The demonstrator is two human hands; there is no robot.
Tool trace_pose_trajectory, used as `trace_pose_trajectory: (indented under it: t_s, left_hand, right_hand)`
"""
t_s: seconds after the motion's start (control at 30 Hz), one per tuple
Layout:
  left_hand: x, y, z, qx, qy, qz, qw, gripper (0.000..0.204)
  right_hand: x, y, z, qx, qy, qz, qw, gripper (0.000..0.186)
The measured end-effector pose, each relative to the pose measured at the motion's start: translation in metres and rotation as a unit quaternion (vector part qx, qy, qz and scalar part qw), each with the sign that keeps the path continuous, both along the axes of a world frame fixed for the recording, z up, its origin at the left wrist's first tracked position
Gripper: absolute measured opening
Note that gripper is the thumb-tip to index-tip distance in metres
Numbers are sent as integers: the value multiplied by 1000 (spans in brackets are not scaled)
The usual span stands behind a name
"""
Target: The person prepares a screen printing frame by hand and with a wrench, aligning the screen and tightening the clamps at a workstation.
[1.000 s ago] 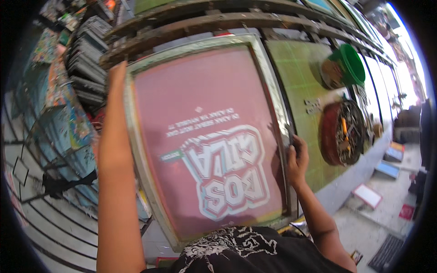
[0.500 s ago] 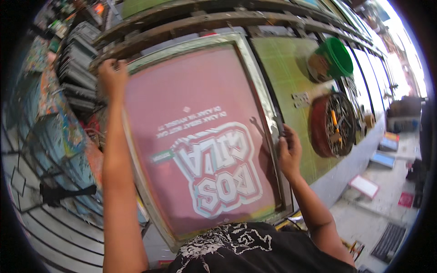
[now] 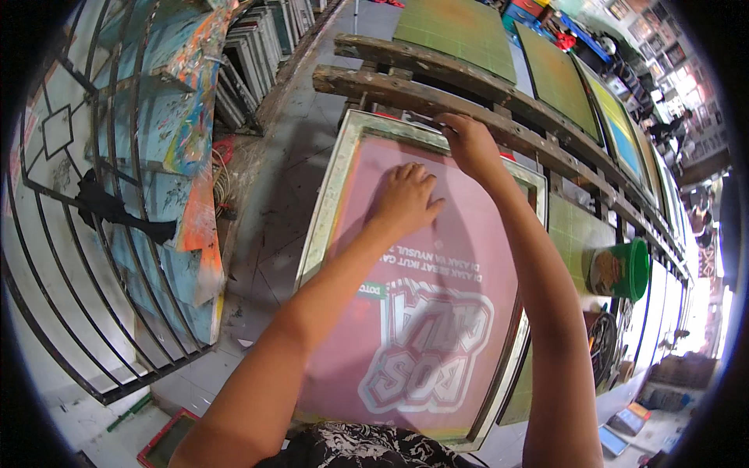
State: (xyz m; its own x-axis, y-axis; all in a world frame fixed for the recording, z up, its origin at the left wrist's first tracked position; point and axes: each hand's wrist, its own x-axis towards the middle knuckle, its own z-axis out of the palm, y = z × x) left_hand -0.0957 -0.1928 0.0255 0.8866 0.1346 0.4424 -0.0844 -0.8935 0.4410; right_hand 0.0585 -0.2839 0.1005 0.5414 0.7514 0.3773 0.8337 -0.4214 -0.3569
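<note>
In front of me lies a large silk-screen frame (image 3: 318, 226) with a pale, worn rim, its pink mesh (image 3: 343, 343) bearing light block lettering. My left hand (image 3: 406, 199) rests open on the upper part of the mesh, fingers spread. At the frame's far edge my right hand (image 3: 472, 147) is closed round a dark wrench (image 3: 424, 120), whose end points left along that edge. The fingers partly cover the wrench, and what its end touches cannot be made out.
Wooden rails (image 3: 437, 97) run past the far edge, with green boards (image 3: 460, 35) beyond. A green bucket (image 3: 638, 269) and a round tray of metal parts (image 3: 601, 343) stand at right. Left are a black metal railing (image 3: 94, 386), a paint-splashed blue sheet (image 3: 175, 269) and stacked frames (image 3: 253, 54).
My view has turned left. My left hand has gone from the frame's far left corner onto the mesh. My right hand has carried the wrench from the right side to the far edge.
</note>
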Motion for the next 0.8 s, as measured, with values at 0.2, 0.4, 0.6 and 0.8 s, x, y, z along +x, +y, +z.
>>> trace_pose_trajectory:
  t_s: [0.2,0.4,0.6,0.8]
  left_hand:
    - [-2,22,7,-82,-68,86,991,25]
    - [-1,74,19,-132,-216,272,928,29]
    - [10,100,0,-295,-270,366,840,27]
    - [7,97,0,-262,-235,361,863,25]
  right_hand:
    - [9,81,-4,-116,-18,1,993,31]
    - [32,94,-19,-152,-51,63,985,29]
    - [24,115,-5,-164,-8,103,981,28]
    - [33,147,10,-280,-55,144,947,29]
